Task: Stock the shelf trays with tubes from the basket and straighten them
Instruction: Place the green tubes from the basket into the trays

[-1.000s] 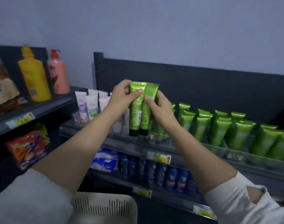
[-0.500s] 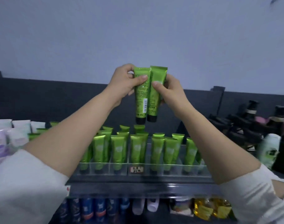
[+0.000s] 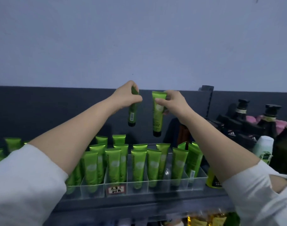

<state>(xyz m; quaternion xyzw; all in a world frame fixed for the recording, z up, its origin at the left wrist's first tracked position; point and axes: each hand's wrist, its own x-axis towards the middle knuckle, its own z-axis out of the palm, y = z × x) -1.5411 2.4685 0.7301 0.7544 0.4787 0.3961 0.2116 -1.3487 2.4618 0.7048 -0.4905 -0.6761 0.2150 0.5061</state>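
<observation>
Above a store shelf (image 3: 139,207), a person's two hands are held apart, each pinching one green tube by its flat crimped end so that the black cap hangs downward. The left hand (image 3: 126,97) grips the left tube (image 3: 131,116), turned to show a white barcode patch. The right hand (image 3: 175,101) holds the right tube (image 3: 157,121) facing front, a pale round mark on its glossy green body. Both tubes hang before the dark back panel (image 3: 57,111), well above the stock.

Below them a clear divided tray (image 3: 196,181) sits on the shelf, its narrow compartments filled with stocked tubes (image 3: 138,165) of the same green, standing cap-down in rows from front to back; those at the right end lean. A handwritten label (image 3: 116,189) with a red border is stuck to the tray's front wall. Right of the tray stand a yellow container (image 3: 212,181), a white tube (image 3: 263,149) and dark bottles (image 3: 268,123) with black caps.
</observation>
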